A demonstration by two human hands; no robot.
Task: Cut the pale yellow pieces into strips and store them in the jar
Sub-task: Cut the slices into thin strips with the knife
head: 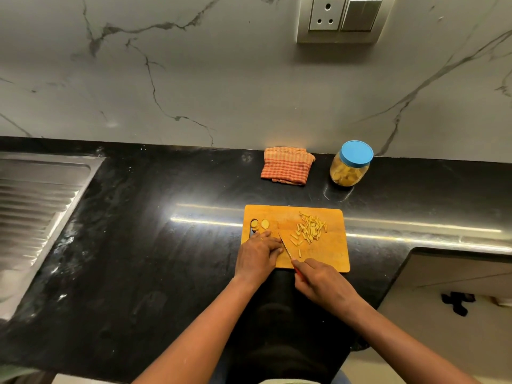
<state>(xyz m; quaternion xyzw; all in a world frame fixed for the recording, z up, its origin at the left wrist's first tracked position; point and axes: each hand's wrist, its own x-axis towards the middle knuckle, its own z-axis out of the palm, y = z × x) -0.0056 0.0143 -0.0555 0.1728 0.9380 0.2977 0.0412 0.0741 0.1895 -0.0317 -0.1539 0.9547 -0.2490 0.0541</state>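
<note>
Slicing in hand. Left end of cutting board [318, 261]: a few pale yellow pieces [265, 223], flat rounds, uncut. Left hand [256, 257], fingers curled, pins one beside the blade. Right hand [321, 284] wraps the knife [285, 246]. Board's right half: thin strips [309, 231], loosely heaped. Jar [350, 167] beyond board's far right corner, lidded. Next stroke likely needs fingertips tucked clear.

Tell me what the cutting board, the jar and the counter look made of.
Cutting board: probably wood or bamboo, matte orange-brown surface. Jar: see-through, likely plastic; blue lid looks plastic too. Counter: polished black stone, glossy, mirrors light streaks.
</note>
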